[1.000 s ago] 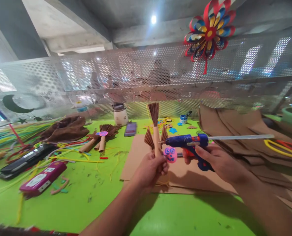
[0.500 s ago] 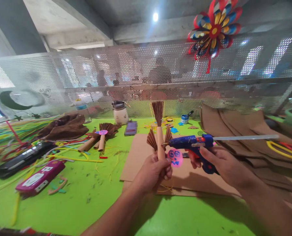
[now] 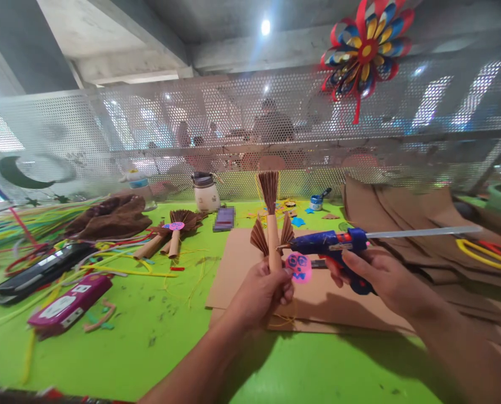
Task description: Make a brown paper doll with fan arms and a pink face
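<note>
My left hand (image 3: 271,286) is closed round the lower part of a brown cardboard tube (image 3: 273,233), held upright. Pleated brown paper fans out from the tube's top and from both its sides. Beside my left fingers is a round pink paper face (image 3: 300,268) with blue drawing; whether I pinch it is unclear. In my right hand (image 3: 370,272) is a blue hot glue gun (image 3: 318,243), a long clear glue stick (image 3: 423,231) sticking out of its back. The nozzle points left and touches, or nearly touches, the tube just above my left hand.
Brown cardboard sheets (image 3: 237,258) lie beneath my hands, with more brown paper (image 3: 402,224) at right. At left are finished-looking tube figures (image 3: 174,241), a purple case (image 3: 71,303) and coloured strands. A jar (image 3: 206,192) and blue paint pot (image 3: 317,202) stand further back, before a perforated screen (image 3: 158,123).
Both hands hold nearly the same pose, with the glue gun's nozzle still at the tube. My right index finger seems to have eased slightly off the trigger. The view has shifted very slightly.
</note>
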`<state>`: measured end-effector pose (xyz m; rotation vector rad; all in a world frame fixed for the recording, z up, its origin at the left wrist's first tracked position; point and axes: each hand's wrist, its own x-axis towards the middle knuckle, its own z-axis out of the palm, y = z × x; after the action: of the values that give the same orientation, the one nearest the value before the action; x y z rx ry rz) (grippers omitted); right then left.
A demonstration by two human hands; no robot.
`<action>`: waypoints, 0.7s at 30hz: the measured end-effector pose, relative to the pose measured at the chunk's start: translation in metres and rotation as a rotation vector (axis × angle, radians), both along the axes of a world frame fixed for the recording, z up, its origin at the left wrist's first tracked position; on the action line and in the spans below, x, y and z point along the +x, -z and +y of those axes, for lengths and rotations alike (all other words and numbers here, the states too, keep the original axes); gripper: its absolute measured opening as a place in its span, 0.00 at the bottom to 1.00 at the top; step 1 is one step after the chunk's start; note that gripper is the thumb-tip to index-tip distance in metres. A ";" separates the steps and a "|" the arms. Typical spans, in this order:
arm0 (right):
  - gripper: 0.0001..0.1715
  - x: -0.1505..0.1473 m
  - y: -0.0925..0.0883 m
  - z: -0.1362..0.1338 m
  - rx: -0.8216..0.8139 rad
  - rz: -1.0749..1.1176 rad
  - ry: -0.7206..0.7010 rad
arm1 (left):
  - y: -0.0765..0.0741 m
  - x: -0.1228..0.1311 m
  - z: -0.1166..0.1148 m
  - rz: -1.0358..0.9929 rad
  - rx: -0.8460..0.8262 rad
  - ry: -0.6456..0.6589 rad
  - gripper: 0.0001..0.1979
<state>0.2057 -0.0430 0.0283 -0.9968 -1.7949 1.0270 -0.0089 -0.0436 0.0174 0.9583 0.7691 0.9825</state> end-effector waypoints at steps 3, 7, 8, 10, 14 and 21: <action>0.23 0.001 -0.002 -0.002 0.010 -0.058 -0.009 | 0.001 0.000 0.001 0.000 0.010 0.006 0.08; 0.24 -0.001 -0.003 -0.003 0.011 -0.092 -0.001 | 0.002 0.000 0.001 0.016 0.000 0.005 0.08; 0.24 -0.003 -0.003 -0.004 0.014 -0.090 0.006 | 0.002 0.000 0.001 0.018 -0.002 0.004 0.07; 0.23 -0.005 -0.003 -0.004 0.023 -0.085 0.015 | 0.003 0.000 0.002 0.019 -0.004 0.010 0.08; 0.23 -0.005 -0.004 -0.003 0.034 -0.093 0.036 | 0.003 0.000 0.002 0.034 -0.018 0.013 0.09; 0.24 0.001 -0.003 -0.003 0.036 -0.112 0.030 | 0.002 0.000 0.002 0.042 0.000 0.002 0.08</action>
<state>0.2063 -0.0455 0.0314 -1.0742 -1.8766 0.9330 -0.0092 -0.0416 0.0153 0.9823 0.8029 0.9634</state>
